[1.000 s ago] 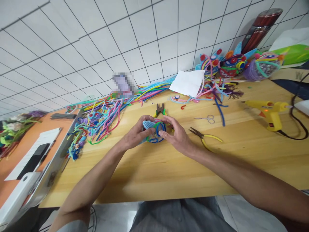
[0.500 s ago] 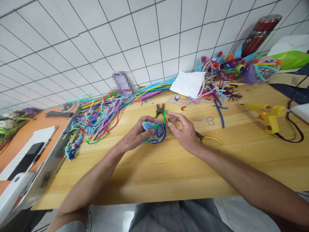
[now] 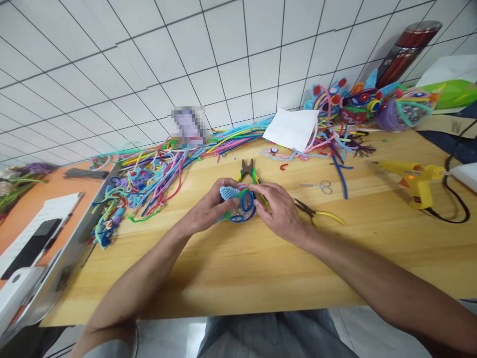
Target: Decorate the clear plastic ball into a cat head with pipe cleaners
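Note:
A small clear craft [image 3: 235, 211] trimmed with pipe cleaners is held just above the wooden table. Blue loops sit on its front, a light-blue coiled cone is on its upper left, and a green pipe cleaner [image 3: 254, 175] sticks up behind it. My left hand [image 3: 214, 206] is closed round its left side, thumb across the front. On its right side, my right hand [image 3: 276, 208] has index finger on top and thumb by the blue loops, gripping it. Pliers [image 3: 247, 168] with open jaws lie just beyond it, handles partly hidden. A second pair of pliers [image 3: 311, 211] lies beside my right wrist.
Small scissors [image 3: 322, 186] and a yellow glue gun [image 3: 417, 181] with its cord lie to the right. Heaped pipe cleaners [image 3: 164, 176] run along the tiled wall under a white paper [image 3: 291, 129]. Finished crafts [image 3: 361, 104] and a red flask [image 3: 408, 54] stand back right.
My right hand has moved left and closed in on the craft's right side, where a gap was before. My left hand keeps its hold. The view has shifted slightly.

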`<move>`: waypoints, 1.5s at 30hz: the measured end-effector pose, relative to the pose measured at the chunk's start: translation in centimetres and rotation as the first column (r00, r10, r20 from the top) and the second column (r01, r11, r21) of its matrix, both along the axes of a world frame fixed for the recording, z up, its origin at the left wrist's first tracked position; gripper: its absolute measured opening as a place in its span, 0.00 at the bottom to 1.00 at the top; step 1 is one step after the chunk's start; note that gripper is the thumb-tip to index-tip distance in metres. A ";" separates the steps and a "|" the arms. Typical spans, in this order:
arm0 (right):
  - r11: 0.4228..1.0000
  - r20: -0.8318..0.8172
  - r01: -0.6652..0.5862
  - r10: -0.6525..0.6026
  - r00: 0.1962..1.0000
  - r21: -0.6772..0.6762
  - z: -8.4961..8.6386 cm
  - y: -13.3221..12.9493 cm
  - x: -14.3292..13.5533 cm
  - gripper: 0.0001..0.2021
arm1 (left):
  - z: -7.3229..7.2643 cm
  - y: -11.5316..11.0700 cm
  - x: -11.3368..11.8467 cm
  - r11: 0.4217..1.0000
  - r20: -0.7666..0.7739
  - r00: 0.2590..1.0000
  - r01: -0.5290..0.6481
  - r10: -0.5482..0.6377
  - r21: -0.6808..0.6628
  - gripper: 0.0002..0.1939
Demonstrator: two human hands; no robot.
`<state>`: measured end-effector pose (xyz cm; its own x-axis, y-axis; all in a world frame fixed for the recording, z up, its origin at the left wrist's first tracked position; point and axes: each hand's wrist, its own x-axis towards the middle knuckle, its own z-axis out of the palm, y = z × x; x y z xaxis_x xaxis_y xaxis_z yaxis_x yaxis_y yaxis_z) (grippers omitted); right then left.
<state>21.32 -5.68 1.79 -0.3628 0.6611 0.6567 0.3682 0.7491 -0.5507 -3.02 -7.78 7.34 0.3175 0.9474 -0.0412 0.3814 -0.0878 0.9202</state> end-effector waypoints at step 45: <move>0.990 -0.034 -0.086 0.083 0.996 -0.108 0.2 -0.2 0.3 0.24 | 0.1 0.0 0.2 1.000 0.014 1.000 -0.001 0.002 -0.017 0.24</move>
